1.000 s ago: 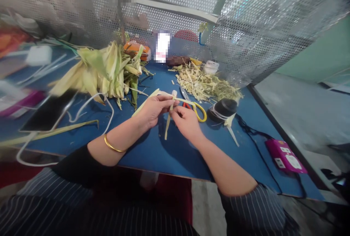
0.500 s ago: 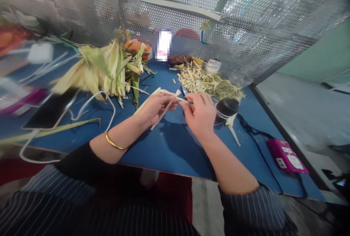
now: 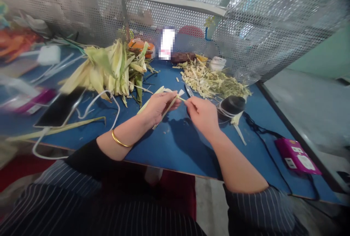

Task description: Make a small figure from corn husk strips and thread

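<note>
My left hand (image 3: 157, 106) is closed around pale corn husk strips (image 3: 166, 106) held above the blue table (image 3: 177, 144); a gold bangle is on that wrist. My right hand (image 3: 202, 113) pinches the end of one thin strip just to the right of the left hand's fingertips. The two hands are a few centimetres apart, joined by the strip. A black spool of thread (image 3: 232, 105) sits close to the right of my right hand. Scissors (image 3: 188, 91) lie just beyond the hands, mostly hidden by my right hand.
A heap of corn husks (image 3: 109, 70) lies at the back left, and a pile of husk trimmings (image 3: 213, 81) at the back right. A phone (image 3: 60, 107) with a white cable lies left. A pink power strip (image 3: 298, 154) sits at right. Perforated metal panels stand behind.
My right hand moved from below the left hand's fingers up and to the right, and now pinches a strip's end. The scissors' yellow handle is now covered by my right hand.
</note>
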A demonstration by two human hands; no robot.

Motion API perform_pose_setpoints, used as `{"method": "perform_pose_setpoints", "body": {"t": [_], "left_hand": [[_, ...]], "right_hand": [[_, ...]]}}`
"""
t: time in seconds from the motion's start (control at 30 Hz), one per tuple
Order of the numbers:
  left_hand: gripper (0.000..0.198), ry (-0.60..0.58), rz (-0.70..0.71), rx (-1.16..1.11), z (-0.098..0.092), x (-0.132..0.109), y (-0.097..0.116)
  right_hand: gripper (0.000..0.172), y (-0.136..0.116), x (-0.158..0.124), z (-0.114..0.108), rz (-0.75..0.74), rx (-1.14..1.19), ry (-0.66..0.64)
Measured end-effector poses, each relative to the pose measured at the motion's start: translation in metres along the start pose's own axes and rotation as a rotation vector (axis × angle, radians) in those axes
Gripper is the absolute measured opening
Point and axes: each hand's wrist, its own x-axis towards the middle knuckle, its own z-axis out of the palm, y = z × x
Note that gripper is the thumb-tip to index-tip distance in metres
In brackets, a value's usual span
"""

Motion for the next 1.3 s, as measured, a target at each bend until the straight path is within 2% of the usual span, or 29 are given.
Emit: {"method": "perform_pose_setpoints", "body": {"t": [0.1,0.23,0.4,0.5,0.57,0.63,0.7,0.77,0.87,0.97,1.03,1.07,1.1,1.17,1.23,1.3], "left_hand": [[0.021,-0.015,-0.014,0.013,0.0,-0.002,0.004],[0.016,0.086,0.05,0.035,0.001,-0.002,0.006],[0.016,0.028,-0.009,0.061,0.001,-0.003,0.01],[0.006,-0.056,0.046,0.224,0.0,-0.006,0.013],[0.007,-0.163,0.088,0.374,-0.001,-0.009,0.016],[0.009,-0.244,0.132,0.481,-0.001,-0.011,0.019],[0.009,-0.26,0.185,0.542,-0.002,-0.01,0.022],[0.009,-0.239,0.258,0.61,-0.003,-0.009,0.024],[0.009,-0.164,0.404,0.738,-0.003,-0.009,0.026],[0.011,0.115,0.634,0.734,0.0,-0.016,0.026],[0.013,0.254,0.705,0.699,0.002,-0.02,0.022],[0.019,0.261,0.679,0.694,0.003,-0.022,0.019],[0.027,0.219,0.612,0.699,0.005,-0.022,0.016],[0.038,0.032,0.368,0.679,0.008,-0.021,0.008],[0.035,-0.079,0.188,0.545,0.011,-0.018,0.002],[0.026,-0.085,0.133,0.392,0.012,-0.014,-0.001]], "right_hand": [[0.024,0.001,0.001,-0.003,0.032,0.105,-0.03],[0.024,-0.004,-0.001,-0.005,0.051,0.195,-0.109],[0.026,0.002,0.0,-0.005,0.157,0.238,0.005],[0.023,0.007,0.003,-0.007,0.125,0.278,0.168],[0.024,0.009,0.006,-0.009,0.073,0.3,0.206],[0.022,0.009,0.007,-0.01,0.043,0.362,0.09],[0.018,0.008,0.007,-0.01,0.075,0.452,-0.067],[0.018,0.007,0.006,-0.008,0.145,0.534,-0.142],[0.017,0.005,0.004,-0.005,0.237,0.66,-0.132],[0.015,0.003,0.004,-0.003,0.346,0.798,-0.048],[0.013,0.001,0.005,-0.002,0.433,0.88,0.06],[0.012,-0.001,0.005,-0.001,0.474,0.911,0.11],[0.012,-0.002,0.006,0.0,0.509,0.933,0.157],[0.011,-0.004,0.006,0.004,0.557,0.955,0.218],[0.011,-0.006,0.005,0.007,0.575,0.956,0.216],[0.011,-0.009,0.004,0.01,0.546,0.958,0.142]]}}
